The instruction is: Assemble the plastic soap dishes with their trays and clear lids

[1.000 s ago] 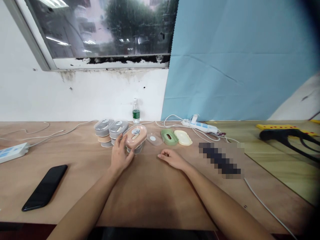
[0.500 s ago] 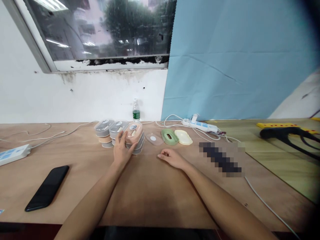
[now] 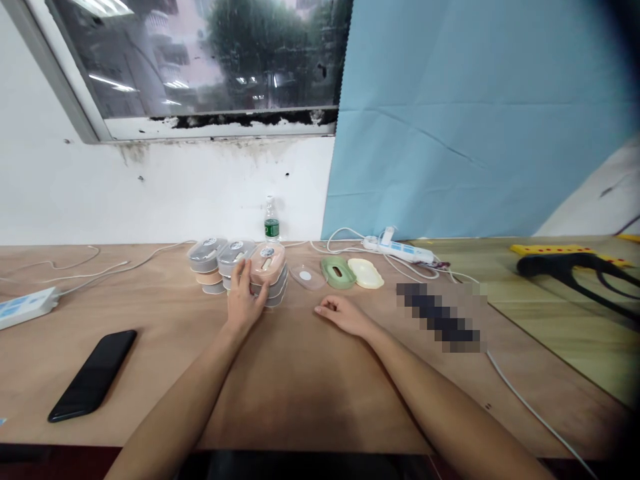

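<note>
My left hand [image 3: 244,297] rests against the near left side of a stack of lidded boxes, fingers apart. On top of that stack is a pink box with a clear lid [image 3: 267,264]; grey ones lie beneath it. Two more stacks stand to the left, topped by grey boxes with clear lids [image 3: 206,252]. My right hand [image 3: 343,313] lies on the table with its fingers curled in, and nothing shows in them. Beyond it are a clear lid [image 3: 307,277], a green oval tray [image 3: 336,275] and a cream oval tray [image 3: 365,273].
A black phone [image 3: 94,373] lies at the left, near a white power strip [image 3: 29,308]. Another power strip [image 3: 403,251] with cables sits at the back right. A water bottle [image 3: 271,223] stands by the wall. A blurred-out dark object [image 3: 443,319] lies right of my right hand.
My left thumb has shifted slightly down and left along the front of the stack. The right hand and the boxes stay put; the whole view has moved a little.
</note>
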Action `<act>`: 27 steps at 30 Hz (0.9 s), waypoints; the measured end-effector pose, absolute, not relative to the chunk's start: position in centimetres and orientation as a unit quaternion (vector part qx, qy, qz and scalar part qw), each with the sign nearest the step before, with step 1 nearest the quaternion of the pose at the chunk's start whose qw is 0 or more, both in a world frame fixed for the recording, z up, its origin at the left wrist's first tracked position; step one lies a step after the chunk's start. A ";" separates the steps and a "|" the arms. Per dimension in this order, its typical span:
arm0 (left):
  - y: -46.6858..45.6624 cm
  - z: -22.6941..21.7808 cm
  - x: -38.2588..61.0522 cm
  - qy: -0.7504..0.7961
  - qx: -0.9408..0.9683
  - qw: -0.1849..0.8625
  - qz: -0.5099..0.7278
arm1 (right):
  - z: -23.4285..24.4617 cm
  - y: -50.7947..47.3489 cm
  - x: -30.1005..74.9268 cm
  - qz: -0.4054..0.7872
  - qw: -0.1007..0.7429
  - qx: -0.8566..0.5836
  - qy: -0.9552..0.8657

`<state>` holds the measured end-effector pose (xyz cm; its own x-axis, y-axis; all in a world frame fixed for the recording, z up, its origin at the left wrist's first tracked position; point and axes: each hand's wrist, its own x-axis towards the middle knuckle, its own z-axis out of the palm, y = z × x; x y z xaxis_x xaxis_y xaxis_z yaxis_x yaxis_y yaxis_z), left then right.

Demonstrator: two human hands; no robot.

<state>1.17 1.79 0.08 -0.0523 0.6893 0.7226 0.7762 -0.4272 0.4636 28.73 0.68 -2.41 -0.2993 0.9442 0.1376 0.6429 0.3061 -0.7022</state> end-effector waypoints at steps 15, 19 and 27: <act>-1.6 -1.0 1.6 -0.330 -0.831 0.041 -0.446 | -3.6 4.5 35.2 -0.086 0.336 -0.683 -0.642; -2.1 -0.9 2.7 -0.292 -0.892 -0.014 -0.343 | -3.7 4.3 35.0 -0.054 0.257 -0.722 -0.640; -1.3 -1.3 2.4 -0.364 -0.908 -0.119 -0.172 | -3.6 4.3 35.9 -0.065 0.196 -0.740 -0.640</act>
